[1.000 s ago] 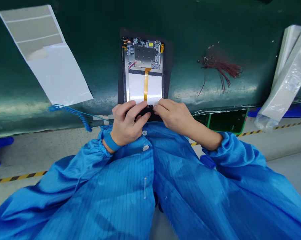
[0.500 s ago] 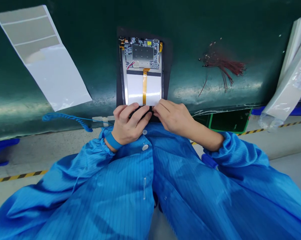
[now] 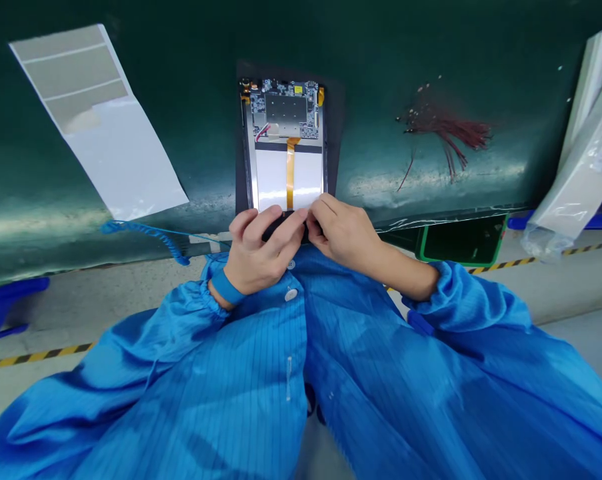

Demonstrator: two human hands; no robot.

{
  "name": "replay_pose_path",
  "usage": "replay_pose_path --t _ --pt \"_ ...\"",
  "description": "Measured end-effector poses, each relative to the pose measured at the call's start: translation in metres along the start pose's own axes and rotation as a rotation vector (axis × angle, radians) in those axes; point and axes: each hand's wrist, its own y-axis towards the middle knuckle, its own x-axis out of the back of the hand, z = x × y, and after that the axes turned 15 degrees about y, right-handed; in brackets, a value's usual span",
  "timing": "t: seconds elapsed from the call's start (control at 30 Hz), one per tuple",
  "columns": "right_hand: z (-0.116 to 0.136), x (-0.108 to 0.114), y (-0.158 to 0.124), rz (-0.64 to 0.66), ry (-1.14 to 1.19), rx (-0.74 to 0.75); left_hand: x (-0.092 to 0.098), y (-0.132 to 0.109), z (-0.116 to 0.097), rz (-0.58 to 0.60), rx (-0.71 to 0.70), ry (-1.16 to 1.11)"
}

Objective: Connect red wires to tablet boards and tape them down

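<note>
An opened tablet (image 3: 273, 177) lies on a dark mat (image 3: 335, 127), its circuit board (image 3: 285, 109) at the far end and an orange ribbon strip (image 3: 290, 175) down its middle. At its near edge is my left hand (image 3: 267, 250), fingers bent and closed together over the lower left part, a blue band at the wrist. My right hand (image 3: 343, 233) pinches at the lower right of the same edge, its fingertips close to the left ones. Whatever the fingertips hold is too small or hidden to make out.
A sheet of grey stickers (image 3: 125, 153) lies on the green table (image 3: 201, 87) at left, by a coiled blue cord (image 3: 155, 240). Thin dark red wires (image 3: 455, 131) are bunched at right. Plastic-wrapped white strips (image 3: 575, 180) overhang the right edge, near a green-rimmed tray (image 3: 463, 240).
The fingertips of both hands have come closer together at the tablet's near edge. The sheet and cord sit slightly further right in view.
</note>
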Motion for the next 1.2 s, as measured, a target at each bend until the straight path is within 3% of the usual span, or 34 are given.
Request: replay_pose_path --t 0.2,0.33,0.4,0.47,0.57,0.67,0.77,0.87,0.97,1.07,1.13,1.2 --pt "-0.008 0.004 -0.005 -0.046 0.009 -0.025 0.000 0.018 -0.011 0.025 -0.078 0.070" --pt "-0.016 0.014 -0.011 -0.174 0.040 0.001 0.015 0.010 -0.004 0.074 -0.064 0.077" --pt "-0.015 0.020 -0.010 -0.267 0.079 0.017 0.035 -0.002 0.014 0.074 0.056 0.073" --pt "-0.004 0.021 0.001 -0.307 0.105 0.045 0.063 -0.016 0.038 0.055 0.268 0.106" --pt "0.035 0.006 0.041 -0.210 0.092 0.184 0.104 -0.038 0.075 0.015 0.625 0.123" --pt "0.085 -0.033 0.101 -0.073 -0.009 0.376 0.124 -0.060 0.103 -0.049 0.885 -0.017" --pt "0.121 -0.071 0.156 0.002 -0.136 0.426 0.117 -0.081 0.123 -0.052 1.136 -0.372" --pt "0.133 -0.085 0.180 0.097 -0.199 0.411 0.103 -0.092 0.143 -0.079 1.373 -0.786" --pt "0.129 -0.077 0.169 0.136 -0.190 0.460 0.092 -0.089 0.164 -0.091 1.469 -1.023" --pt "0.121 -0.065 0.138 0.119 -0.126 0.570 0.082 -0.076 0.180 -0.001 1.427 -1.195" --pt "0.115 -0.059 0.117 0.123 -0.082 0.672 0.075 -0.065 0.181 0.044 1.388 -1.218" --pt "0.111 -0.052 0.102 0.139 -0.031 0.733 0.072 -0.053 0.171 0.016 1.349 -1.147"
